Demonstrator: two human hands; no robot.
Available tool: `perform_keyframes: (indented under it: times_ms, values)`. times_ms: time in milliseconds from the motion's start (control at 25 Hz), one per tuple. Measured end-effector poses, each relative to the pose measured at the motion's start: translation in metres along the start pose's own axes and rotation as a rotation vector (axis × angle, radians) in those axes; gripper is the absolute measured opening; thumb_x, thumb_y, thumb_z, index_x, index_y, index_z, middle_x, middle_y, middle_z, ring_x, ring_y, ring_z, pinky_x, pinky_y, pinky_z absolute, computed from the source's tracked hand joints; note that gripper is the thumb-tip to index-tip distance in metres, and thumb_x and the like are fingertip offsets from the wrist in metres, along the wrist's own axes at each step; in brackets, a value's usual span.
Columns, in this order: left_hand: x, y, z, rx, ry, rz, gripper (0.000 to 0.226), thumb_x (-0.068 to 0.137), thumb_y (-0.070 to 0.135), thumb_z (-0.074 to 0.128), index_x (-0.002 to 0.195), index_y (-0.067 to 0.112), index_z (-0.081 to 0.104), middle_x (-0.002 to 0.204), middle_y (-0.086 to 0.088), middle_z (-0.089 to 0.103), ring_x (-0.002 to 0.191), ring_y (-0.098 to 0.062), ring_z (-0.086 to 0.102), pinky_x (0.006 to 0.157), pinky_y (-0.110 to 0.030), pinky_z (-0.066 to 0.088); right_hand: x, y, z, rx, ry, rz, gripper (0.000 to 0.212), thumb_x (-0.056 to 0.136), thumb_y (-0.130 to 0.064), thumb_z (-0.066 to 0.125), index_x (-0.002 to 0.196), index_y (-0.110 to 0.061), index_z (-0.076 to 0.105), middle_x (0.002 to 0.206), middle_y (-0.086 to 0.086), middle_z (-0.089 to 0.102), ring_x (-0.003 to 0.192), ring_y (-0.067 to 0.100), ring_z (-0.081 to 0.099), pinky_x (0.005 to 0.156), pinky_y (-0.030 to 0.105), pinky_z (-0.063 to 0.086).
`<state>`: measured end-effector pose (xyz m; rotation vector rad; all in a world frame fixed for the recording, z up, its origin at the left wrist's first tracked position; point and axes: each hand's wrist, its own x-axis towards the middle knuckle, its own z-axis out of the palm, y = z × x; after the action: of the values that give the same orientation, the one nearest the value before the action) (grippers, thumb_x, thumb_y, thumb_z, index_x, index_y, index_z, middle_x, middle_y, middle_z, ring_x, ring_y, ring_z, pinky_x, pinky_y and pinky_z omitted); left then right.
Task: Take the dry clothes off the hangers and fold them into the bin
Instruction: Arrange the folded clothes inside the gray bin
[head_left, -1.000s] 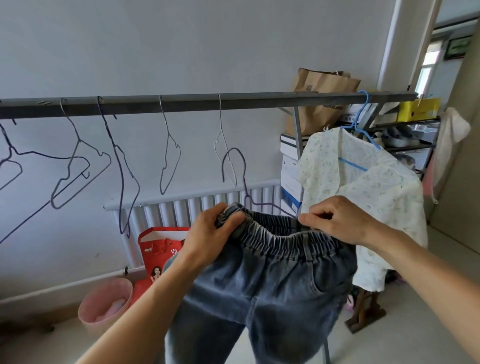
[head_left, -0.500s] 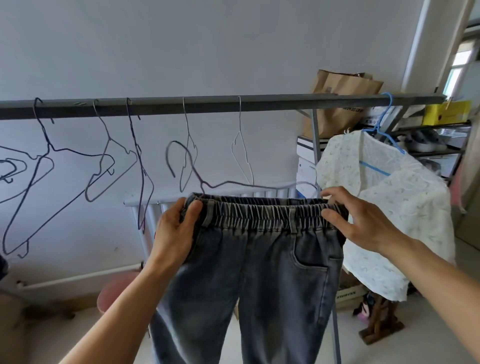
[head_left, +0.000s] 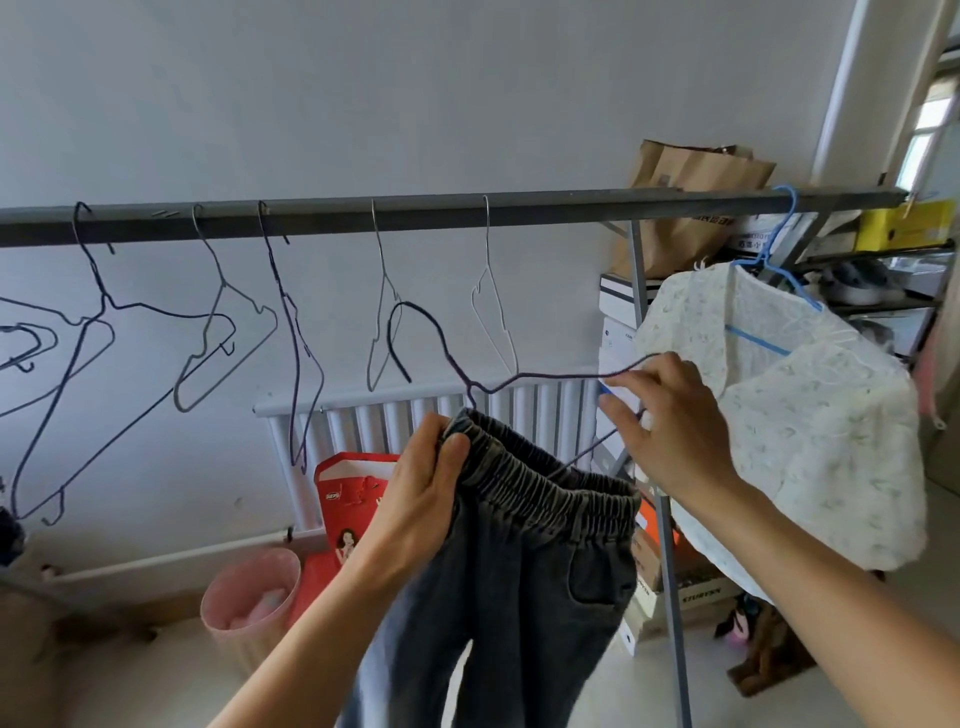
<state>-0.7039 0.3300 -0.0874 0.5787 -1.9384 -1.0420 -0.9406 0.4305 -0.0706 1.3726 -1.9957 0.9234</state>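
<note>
The left hand (head_left: 423, 486) grips the jeans (head_left: 524, 561) at the waistband, and the right hand (head_left: 662, 423) holds the hanger (head_left: 519, 376), off the rail (head_left: 415, 210). Several hangers are already empty. I think the white shirt (head_left: 810, 415) and all the folding remain.

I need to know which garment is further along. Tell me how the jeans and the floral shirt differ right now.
The jeans are dark denim; the shirt is pale with a small print. The jeans are off the rail, held at the waistband by the left hand; the shirt hangs untouched from the rail. The jeans' hanger is dark wire, pulled by the right hand; the shirt's hanger is blue. Neither is folded yet.
</note>
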Motion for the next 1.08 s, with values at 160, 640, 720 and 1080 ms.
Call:
perform_keyframes:
  times_ms: [160, 640, 720, 1080]
  values:
    - [0.001, -0.005, 0.003, 0.08, -0.043, 0.017, 0.026, 0.103, 0.03, 0.04, 0.085, 0.013, 0.042, 0.075, 0.002, 0.043, 0.067, -0.01, 0.037, 0.062, -0.027, 0.034, 0.004, -0.026, 0.002, -0.029, 0.091, -0.157, 0.031, 0.086, -0.046, 0.058, 0.084, -0.016, 0.05, 0.086, 0.001, 0.048, 0.081, 0.023, 0.046, 0.07, 0.032, 0.03]
    - [-0.002, -0.015, -0.003, 0.771, 0.127, 0.313, 0.028, 0.098, 0.043, 0.028, 0.086, 0.021, 0.041, 0.082, 0.01, 0.041, 0.076, -0.012, 0.034, 0.07, -0.026, 0.027, 0.013, -0.042, -0.027, 0.553, -0.327, 0.022, 0.019, 0.087, -0.049, 0.056, 0.09, -0.039, 0.072, 0.087, -0.008, 0.074, 0.09, 0.019, 0.07, 0.083, 0.049, 0.056]
    - [-0.003, -0.021, -0.012, 0.796, 0.133, 0.274, 0.031, 0.096, 0.046, 0.028, 0.088, 0.021, 0.044, 0.082, 0.01, 0.045, 0.077, -0.012, 0.039, 0.068, -0.027, 0.032, 0.025, -0.018, -0.045, 0.542, -0.352, 0.1, 0.018, 0.089, -0.041, 0.057, 0.085, -0.034, 0.072, 0.087, 0.0, 0.074, 0.092, 0.028, 0.068, 0.089, 0.053, 0.052]
    - [0.002, -0.008, -0.023, 0.795, 0.121, 0.092, 0.015, 0.099, 0.046, 0.041, 0.095, 0.032, 0.045, 0.089, 0.018, 0.053, 0.067, -0.007, 0.05, 0.049, -0.018, 0.033, 0.121, 0.023, -0.071, 0.021, -0.203, 0.262, 0.025, 0.097, -0.017, 0.049, 0.084, -0.019, 0.07, 0.086, 0.007, 0.064, 0.079, 0.027, 0.058, 0.066, 0.035, 0.043]
